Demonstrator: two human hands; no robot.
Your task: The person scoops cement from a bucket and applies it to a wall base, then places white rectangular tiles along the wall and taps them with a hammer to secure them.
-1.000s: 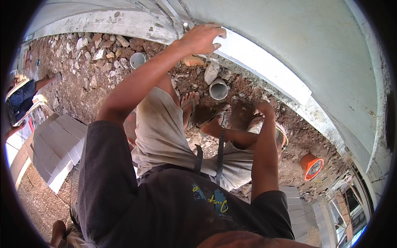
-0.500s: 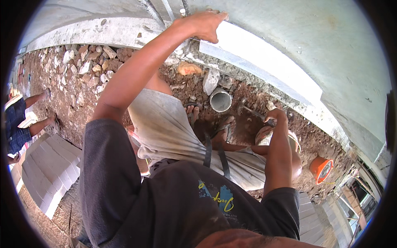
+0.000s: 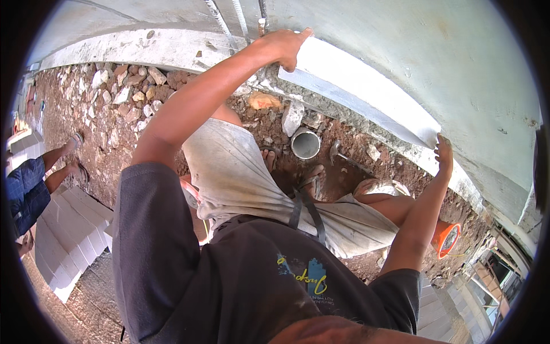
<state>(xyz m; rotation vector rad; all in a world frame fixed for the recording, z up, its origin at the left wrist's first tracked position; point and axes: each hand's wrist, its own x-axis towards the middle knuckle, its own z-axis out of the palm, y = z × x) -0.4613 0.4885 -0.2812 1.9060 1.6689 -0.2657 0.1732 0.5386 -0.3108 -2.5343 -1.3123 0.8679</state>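
A long white block lies on grey mortar along the ledge, against the grey-green wall. My left hand grips its left end, thumb down the near face and a finger reaching over the top. At the opposite end, my right hand presses its bent fingers against the block's corner. Below the block, on the reddish soil, rests a hammer with nobody's hand on it. Just left of the hammer a grey pipe opens upward between the stones and my feet.
Steel bars rise by the wall near my left hand. Broken stones cover the soil at left. An orange bucket stands at right. Another person's legs show at far left, beside stacked grey slabs.
My right hand has moved from beside the hammer's handle, up and right to the block's right end. The hammer now lies on the soil. My left hand keeps its place on the block.
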